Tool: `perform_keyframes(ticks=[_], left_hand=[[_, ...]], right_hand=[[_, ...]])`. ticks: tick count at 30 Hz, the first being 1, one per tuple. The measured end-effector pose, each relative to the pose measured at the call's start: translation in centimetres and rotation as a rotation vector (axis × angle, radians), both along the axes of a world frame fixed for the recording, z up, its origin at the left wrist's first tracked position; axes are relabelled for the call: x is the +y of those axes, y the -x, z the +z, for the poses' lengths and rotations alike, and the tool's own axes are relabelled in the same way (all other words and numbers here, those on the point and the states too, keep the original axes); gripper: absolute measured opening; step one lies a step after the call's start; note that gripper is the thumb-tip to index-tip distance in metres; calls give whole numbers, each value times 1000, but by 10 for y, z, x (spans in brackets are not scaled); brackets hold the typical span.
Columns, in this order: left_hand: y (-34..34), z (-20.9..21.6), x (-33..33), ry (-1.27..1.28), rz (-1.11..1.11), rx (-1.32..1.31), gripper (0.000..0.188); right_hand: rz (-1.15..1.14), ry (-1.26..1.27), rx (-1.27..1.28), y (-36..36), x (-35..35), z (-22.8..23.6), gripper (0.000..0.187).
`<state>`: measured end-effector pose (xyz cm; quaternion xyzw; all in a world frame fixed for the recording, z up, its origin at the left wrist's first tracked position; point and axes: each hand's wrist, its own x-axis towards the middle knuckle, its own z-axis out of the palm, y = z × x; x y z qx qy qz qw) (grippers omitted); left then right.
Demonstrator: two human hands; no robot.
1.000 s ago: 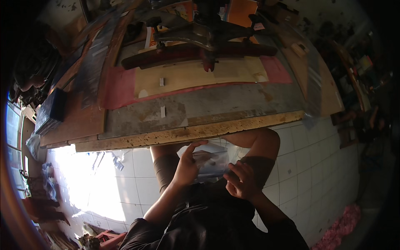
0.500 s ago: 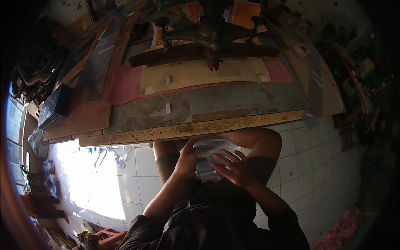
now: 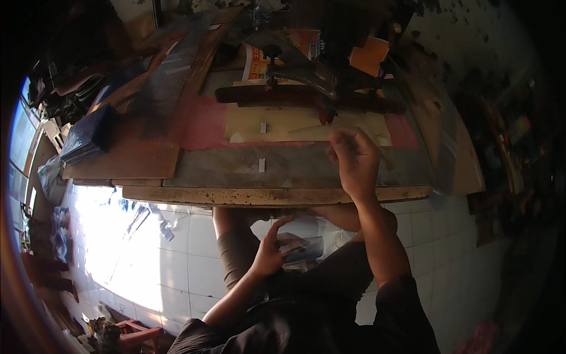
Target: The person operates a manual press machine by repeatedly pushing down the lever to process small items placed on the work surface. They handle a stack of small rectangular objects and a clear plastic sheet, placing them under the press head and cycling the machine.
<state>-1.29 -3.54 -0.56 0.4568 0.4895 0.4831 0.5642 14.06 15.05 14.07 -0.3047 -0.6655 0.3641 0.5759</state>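
left hand (image 3: 272, 252) grasping clear plastic sheets (image 3: 308, 250) over the lap (image 3: 333, 277), right hand (image 3: 357, 158) raised above the desk (image 3: 227, 169).
the sheets lie at the left hand's 3 o'clock, thumb and fingers on their near edge; the right hand, at its 1 o'clock, has its fingers curled together, and i cannot tell whether they pinch anything. at the right hand's 11 o'clock hangs a dark metal bar (image 3: 277, 97), above a yellow sheet (image 3: 246, 123) on pink material (image 3: 202, 123); two small pale pieces (image 3: 262, 165) sit toward 9 and 10 o'clock.
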Motion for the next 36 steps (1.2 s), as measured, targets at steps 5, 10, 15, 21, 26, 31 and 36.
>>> perform_keyframes(ticks=[5,10,15,21,26,31,36], left_hand=[[13,5,-4,50,21,6,78],[13,6,-15,-27,63,-98,90],[17,11,-16,-48,55,-100,98],[15,11,-20,-24,-15,-210,100],[9,5,-33,-33,-35,-51,101],[10,7,-33,-48,38,-236,104],[19,21,-30,-154,92,-174,105]], right_hand=[[-105,-33,-288,36,8,-11,23],[-424,-332,-698,46,5,-28,47],[-347,-395,-804,34,-1,-29,44],[-131,-441,-900,33,2,-41,45],[-97,-418,-1031,34,18,-49,56],[-74,-406,-1046,43,31,-50,57],[-84,-406,-1041,53,39,-54,58]])
